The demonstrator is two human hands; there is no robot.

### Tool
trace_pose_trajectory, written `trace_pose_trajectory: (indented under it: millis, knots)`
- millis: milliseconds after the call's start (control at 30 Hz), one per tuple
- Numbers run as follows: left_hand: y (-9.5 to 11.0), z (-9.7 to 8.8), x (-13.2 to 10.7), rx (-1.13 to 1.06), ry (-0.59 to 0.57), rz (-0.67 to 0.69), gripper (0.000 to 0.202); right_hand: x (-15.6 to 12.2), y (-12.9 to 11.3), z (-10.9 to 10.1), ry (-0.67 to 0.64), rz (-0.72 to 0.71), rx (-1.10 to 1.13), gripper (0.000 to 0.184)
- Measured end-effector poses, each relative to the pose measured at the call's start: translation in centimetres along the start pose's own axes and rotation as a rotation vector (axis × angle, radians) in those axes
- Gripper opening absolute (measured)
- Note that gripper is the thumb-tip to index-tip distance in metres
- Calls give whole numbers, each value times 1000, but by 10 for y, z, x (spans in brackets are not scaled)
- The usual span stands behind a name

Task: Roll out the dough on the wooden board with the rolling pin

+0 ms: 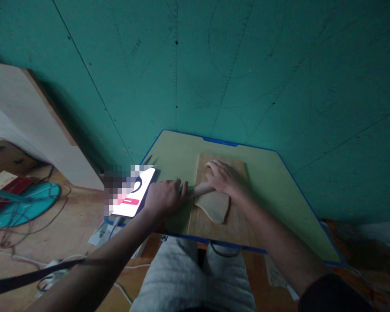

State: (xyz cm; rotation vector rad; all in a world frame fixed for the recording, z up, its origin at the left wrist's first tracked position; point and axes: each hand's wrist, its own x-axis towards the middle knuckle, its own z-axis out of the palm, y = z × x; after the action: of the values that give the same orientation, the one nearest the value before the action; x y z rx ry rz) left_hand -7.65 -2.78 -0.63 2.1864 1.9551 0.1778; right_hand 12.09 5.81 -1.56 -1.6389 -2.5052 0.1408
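A sheet of pale dough (pixel 213 206) lies on a wooden cutting board (pixel 240 225). Across the dough runs a light rolling pin (pixel 201 189), slightly tilted. Its left end is in my left hand (pixel 167 194), which is closed round it with the thumb raised. My right hand (pixel 221 177) is over the far part of the board, fingers bent over the dough's far edge. The pin's right end reaches under or against that hand, which hides it. How much dough lies under the right palm cannot be seen.
The board rests on a small pale table (pixel 273 182) with a blue rim, against a green wall (pixel 214 78). Left of my left hand a lit tablet (pixel 142 190) leans, partly blurred. A knife (pixel 148 159) lies behind it. Cables and a turquoise round base (pixel 42 203) are on the floor.
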Motion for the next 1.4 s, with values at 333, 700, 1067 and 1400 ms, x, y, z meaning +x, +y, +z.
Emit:
trace_pose_trajectory:
  millis: [333,700,1067,1400]
  knots:
    - [1,2,2,208,21,43,49,31,-4,-2,-47,-51,3,36]
    - [36,0,-21,48,-94,116,44,-62,15,-1,94,32,-118,47]
    - [38,14,-7,113,41,25,53,-24,23,12,171,13,17,52]
    - [12,-7,33,40,5,8,67,35,23,6,-15,20,57,47]
